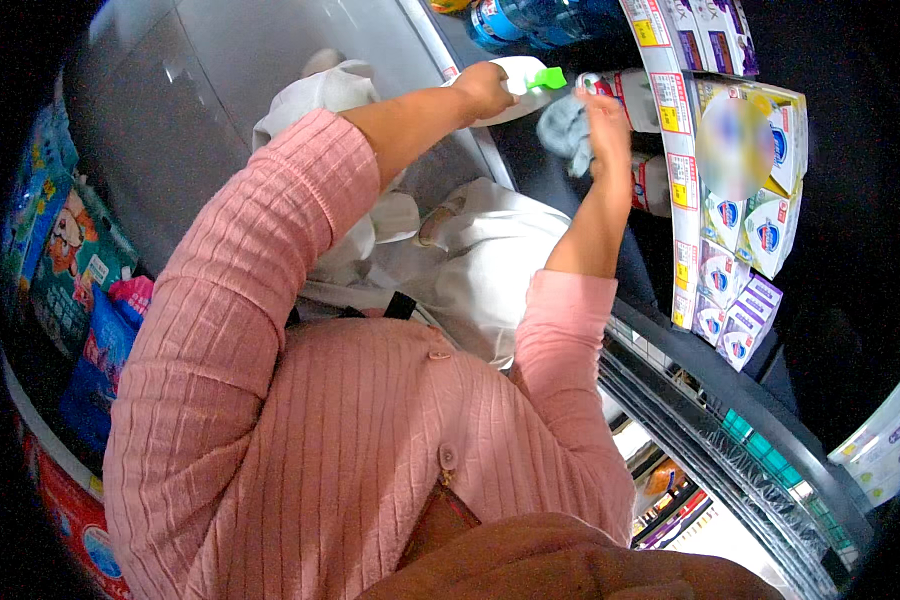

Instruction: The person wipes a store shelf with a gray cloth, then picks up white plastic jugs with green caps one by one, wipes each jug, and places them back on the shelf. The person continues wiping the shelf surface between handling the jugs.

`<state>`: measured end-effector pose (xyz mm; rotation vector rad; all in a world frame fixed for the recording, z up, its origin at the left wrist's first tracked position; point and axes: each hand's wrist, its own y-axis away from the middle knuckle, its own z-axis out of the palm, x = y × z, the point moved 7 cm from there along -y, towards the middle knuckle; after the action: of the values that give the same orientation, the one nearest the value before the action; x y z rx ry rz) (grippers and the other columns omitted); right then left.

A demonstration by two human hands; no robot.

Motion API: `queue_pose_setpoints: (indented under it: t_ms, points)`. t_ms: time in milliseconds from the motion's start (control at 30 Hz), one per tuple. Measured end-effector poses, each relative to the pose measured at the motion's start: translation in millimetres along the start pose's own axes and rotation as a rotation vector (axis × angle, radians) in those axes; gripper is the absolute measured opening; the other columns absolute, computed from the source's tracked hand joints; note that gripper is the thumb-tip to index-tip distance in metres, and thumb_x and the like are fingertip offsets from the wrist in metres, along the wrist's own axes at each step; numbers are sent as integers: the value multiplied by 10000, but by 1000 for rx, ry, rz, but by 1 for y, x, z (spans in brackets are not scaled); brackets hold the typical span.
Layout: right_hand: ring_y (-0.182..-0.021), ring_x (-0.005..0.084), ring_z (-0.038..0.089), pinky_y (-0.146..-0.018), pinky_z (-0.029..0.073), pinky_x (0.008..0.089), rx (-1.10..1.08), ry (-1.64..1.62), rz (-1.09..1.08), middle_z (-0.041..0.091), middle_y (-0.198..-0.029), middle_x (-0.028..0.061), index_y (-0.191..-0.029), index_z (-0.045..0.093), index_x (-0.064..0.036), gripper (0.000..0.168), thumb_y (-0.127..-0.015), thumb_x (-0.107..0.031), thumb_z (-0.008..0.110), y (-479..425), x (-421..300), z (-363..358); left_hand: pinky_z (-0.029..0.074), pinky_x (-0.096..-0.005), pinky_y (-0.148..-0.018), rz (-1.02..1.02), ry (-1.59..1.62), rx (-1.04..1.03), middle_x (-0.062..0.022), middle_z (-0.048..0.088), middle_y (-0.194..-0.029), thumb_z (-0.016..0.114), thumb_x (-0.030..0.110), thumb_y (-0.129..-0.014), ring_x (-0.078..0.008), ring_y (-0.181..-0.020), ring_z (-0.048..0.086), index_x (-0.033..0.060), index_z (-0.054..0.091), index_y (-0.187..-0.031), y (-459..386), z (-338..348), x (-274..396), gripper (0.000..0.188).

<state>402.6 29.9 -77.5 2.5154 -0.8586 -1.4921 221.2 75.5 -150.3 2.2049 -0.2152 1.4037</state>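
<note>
In the head view, my left hand point(486, 91) grips a white plastic bottle point(521, 73) that lies tilted on its side. Its bright green cap or spout point(547, 78) points to the right. A crumpled grey-blue cloth point(565, 129) hangs from my right hand point(607, 131), which is slightly blurred. The cloth is just beside the green cap, with a small gap between them. Behind my right hand, bottles with red and white labels point(643, 97) lie partly hidden on a dark shelf point(529, 161).
A price-tag strip point(675, 142) edges a shelf with boxed soap bars point(766, 217) on my right. Blue bottles point(536, 26) stand at the top. Wire racks point(712, 442) are at lower right. Bagged goods point(82, 262) line the left, beyond a grey tiled floor point(217, 90).
</note>
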Motion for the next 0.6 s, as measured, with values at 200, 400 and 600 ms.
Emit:
queue_pose_setpoints:
  t_ms: [200, 400, 600]
  points:
    - [-651, 125, 509, -581, 395, 280, -247, -8, 125, 590, -739, 28, -817, 635, -19, 399, -801, -417, 611, 30, 11, 64, 428, -452, -836, -243, 600, -211, -50, 586, -1125, 461, 293, -880, -173, -1058, 532, 129, 546, -1174, 24, -1, 26, 347]
    - [-669, 163, 546, -601, 432, 323, 55, -452, 127, 607, -810, 79, -858, 628, 32, 326, -736, -263, 695, 7, 19, 64, 267, -519, -993, -128, 902, -250, -52, 468, -1280, 367, 309, -923, -195, -1264, 331, 144, 431, -1279, 21, 1, 34, 398]
    - [-579, 177, 540, -547, 432, 319, 149, -325, 68, 606, -723, 90, -730, 622, 41, 284, -643, -207, 730, -12, 30, 11, 415, -482, -869, -174, 952, -17, -85, 570, -1013, 455, 262, -864, -187, -926, 521, 73, 518, -1124, -30, -13, -8, 328]
